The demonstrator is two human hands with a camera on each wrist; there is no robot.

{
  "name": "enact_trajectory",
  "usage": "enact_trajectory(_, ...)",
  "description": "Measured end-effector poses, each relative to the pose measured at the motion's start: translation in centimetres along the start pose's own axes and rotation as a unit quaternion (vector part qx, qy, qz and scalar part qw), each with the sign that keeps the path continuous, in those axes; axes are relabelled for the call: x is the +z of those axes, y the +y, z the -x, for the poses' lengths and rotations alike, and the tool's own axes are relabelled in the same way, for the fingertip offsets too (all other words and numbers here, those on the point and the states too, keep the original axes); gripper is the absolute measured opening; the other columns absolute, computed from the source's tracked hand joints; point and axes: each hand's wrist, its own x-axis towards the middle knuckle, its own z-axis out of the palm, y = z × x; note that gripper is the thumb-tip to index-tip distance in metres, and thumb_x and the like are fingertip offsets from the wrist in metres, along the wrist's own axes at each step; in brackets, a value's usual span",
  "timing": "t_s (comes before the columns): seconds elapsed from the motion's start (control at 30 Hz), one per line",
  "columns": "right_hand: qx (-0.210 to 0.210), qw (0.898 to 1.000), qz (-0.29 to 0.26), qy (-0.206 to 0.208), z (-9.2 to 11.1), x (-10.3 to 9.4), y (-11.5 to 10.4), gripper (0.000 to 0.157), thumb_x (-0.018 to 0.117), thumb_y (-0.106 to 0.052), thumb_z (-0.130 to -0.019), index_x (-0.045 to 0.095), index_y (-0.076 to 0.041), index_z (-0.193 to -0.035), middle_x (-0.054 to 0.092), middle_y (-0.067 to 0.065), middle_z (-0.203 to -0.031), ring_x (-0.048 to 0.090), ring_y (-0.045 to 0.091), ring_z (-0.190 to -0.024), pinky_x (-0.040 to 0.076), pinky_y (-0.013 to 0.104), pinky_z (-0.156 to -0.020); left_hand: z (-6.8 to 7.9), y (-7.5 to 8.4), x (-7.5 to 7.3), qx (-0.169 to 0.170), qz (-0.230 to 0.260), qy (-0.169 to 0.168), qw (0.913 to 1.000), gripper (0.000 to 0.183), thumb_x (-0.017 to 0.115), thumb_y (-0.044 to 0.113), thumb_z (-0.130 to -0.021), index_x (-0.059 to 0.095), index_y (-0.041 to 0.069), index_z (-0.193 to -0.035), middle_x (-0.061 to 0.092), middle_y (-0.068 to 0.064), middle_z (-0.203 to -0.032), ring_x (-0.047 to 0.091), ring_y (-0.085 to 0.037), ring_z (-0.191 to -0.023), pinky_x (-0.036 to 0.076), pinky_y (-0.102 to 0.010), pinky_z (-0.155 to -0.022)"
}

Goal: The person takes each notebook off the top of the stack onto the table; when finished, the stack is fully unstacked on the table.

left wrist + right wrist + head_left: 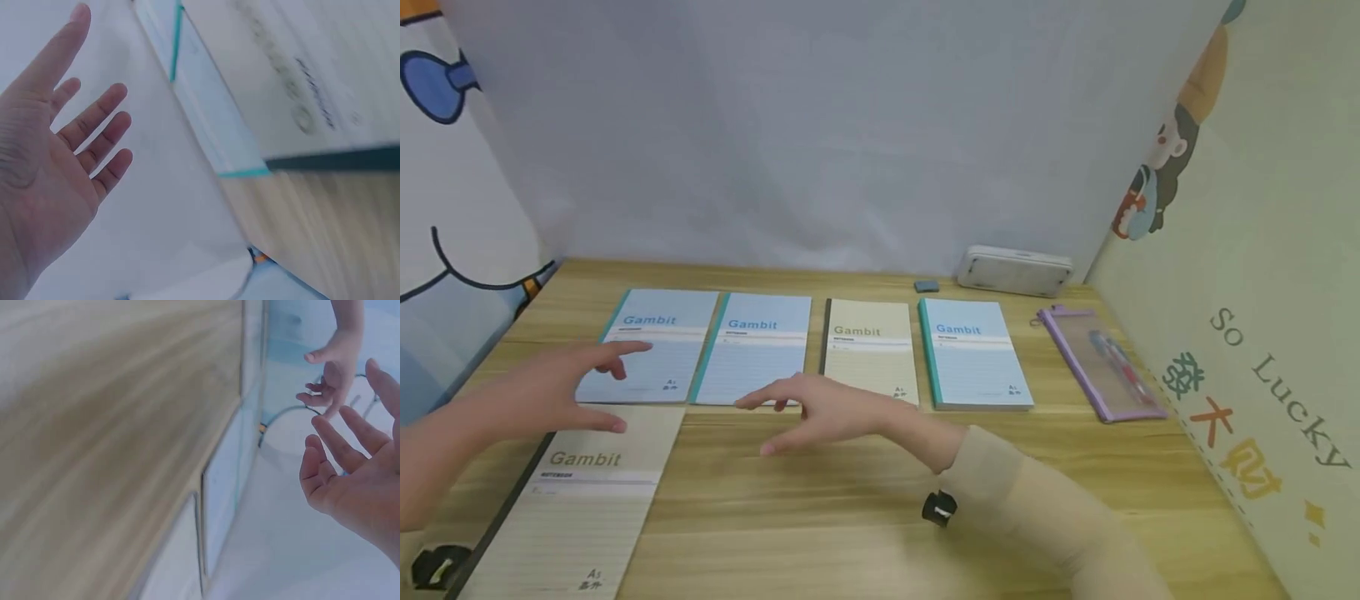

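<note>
My left hand (553, 387) hovers over the left end of the notebooks with its fingers loosely extended, holding nothing. Below it lies a cream notebook (583, 508) with a dark spine, nearest to me on the table. Just behind is a blue notebook (662, 354) with a green spine, partly covered by that hand in the head view. The right hand (831, 410), fingers spread and holding nothing, hangs in front of a second blue notebook (756, 346) and a second cream notebook (868, 337), overlapping their lower edges. In the wrist views both palms are bare.
A thicker blue notebook (977, 354) ends the back row on the right. Farther right lies a purple-edged mesh pouch (1101, 362) with pens inside. A small grey block (927, 286) and a white box-shaped device (1015, 271) stand along the back wall of the wooden table (820, 517).
</note>
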Motion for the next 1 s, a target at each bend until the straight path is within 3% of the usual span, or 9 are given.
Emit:
enact_trajectory(0.1, 0.002, 1.0, 0.015, 0.018, 1.5, -1.7, -0.1, 0.057, 0.068, -0.034, -0.087, 0.048, -0.021, -0.139, 0.049, -0.008, -0.139, 0.047, 0.005, -0.111, 0.046, 0.022, -0.081, -1.3, 1.9, -0.7, 0.012, -0.006, 0.012, 0.9998, 0.099, 0.076, 0.061, -0.065, 0.039, 0.015, -0.143, 0.06, -0.003, -0.107, 0.055, -0.024, -0.096, 0.048, -0.042, -0.075)
enact_trajectory(0.27, 0.03, 0.998, 0.029, 0.046, 4.5, -4.2, -0.3, 0.057, 0.067, -0.035, -0.087, 0.048, -0.024, -0.139, 0.047, -0.011, -0.139, 0.044, 0.007, -0.114, 0.045, 0.029, -0.085, -3.3, 4.5, -1.5, 0.044, -0.015, 0.035, 0.9983, 0.087, 0.079, 0.05, -0.07, 0.043, 0.015, -0.141, 0.061, 0.001, -0.106, 0.053, -0.025, -0.104, 0.048, -0.045, -0.08)
enact_trajectory(0.53, 0.044, 0.993, 0.046, 0.098, 9.7, -7.7, 0.9, 0.057, 0.069, -0.033, -0.086, 0.048, -0.023, -0.139, 0.046, -0.01, -0.139, 0.043, 0.011, -0.112, 0.045, 0.037, -0.082, -6.5, 8.7, -2.2, 0.088, 0.03, 0.054, 0.9942, 0.082, 0.079, 0.04, -0.074, 0.042, 0.014, -0.142, 0.061, -0.001, -0.111, 0.048, -0.03, -0.116, 0.04, -0.054, -0.094)
enact_trajectory(0.67, 0.048, 0.99, 0.06, 0.119, 12.0, -9.1, 2.3, 0.057, 0.07, -0.029, -0.086, 0.049, -0.022, -0.138, 0.048, -0.005, -0.138, 0.044, 0.014, -0.11, 0.044, 0.036, -0.083, -8.5, 11.1, -2.0, 0.093, 0.044, 0.058, 0.993, 0.086, 0.078, 0.047, -0.073, 0.04, 0.014, -0.143, 0.061, -0.005, -0.119, 0.048, -0.031, -0.119, 0.037, -0.056, -0.098)
enact_trajectory(0.8, 0.074, 0.986, 0.062, 0.138, 14.5, -10.2, 4.3, 0.057, 0.069, -0.025, -0.087, 0.047, -0.019, -0.139, 0.046, -0.001, -0.142, 0.044, 0.017, -0.118, 0.042, 0.04, -0.09, -10.5, 13.4, -1.3, 0.102, 0.043, 0.063, 0.9918, 0.086, 0.074, 0.053, -0.074, 0.04, 0.014, -0.143, 0.058, -0.008, -0.126, 0.048, -0.031, -0.121, 0.036, -0.055, -0.1)
enact_trajectory(1.0, 0.132, 0.969, 0.085, 0.19, 18.3, -11.3, 6.8, 0.059, 0.07, -0.024, -0.086, 0.046, -0.016, -0.14, 0.047, 0.003, -0.138, 0.043, 0.02, -0.115, 0.041, 0.042, -0.088, -13.3, 16.7, 0.6, 0.086, 0.072, 0.07, 0.9912, 0.081, 0.069, 0.057, -0.077, 0.043, 0.016, -0.142, 0.042, -0.011, -0.143, 0.036, -0.034, -0.133, 0.029, -0.057, -0.106)
